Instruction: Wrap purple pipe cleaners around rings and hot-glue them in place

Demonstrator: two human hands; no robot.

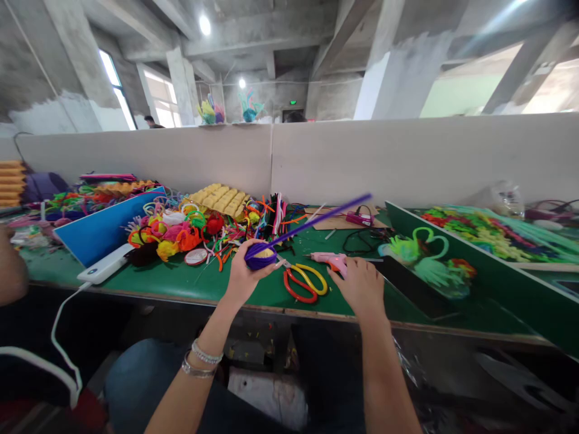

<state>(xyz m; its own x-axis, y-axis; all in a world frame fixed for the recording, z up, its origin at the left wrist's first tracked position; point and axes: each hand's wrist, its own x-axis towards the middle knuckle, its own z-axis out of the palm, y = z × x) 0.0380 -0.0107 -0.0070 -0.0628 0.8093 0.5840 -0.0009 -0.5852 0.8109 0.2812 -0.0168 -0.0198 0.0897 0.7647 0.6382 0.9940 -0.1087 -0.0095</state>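
Note:
My left hand (244, 278) is closed around a ball (259, 255) partly wrapped in purple pipe cleaner, held above the green table (190, 283). A long purple pipe cleaner (316, 220) runs from the ball up to the right. My right hand (360, 283) rests on the handle of a pink glue gun (329, 260) lying on the table, its fingers curled over the grip. Scissors (305, 282) with red and yellow handles lie between my hands.
A heap of coloured pipe cleaners and pompoms (190, 232) lies at the back left, next to a blue board (106, 229) and a white power bank (106, 265). A green divider (479, 271) with a finished craft piece (423, 256) stands to the right. A partition wall (316, 157) runs behind.

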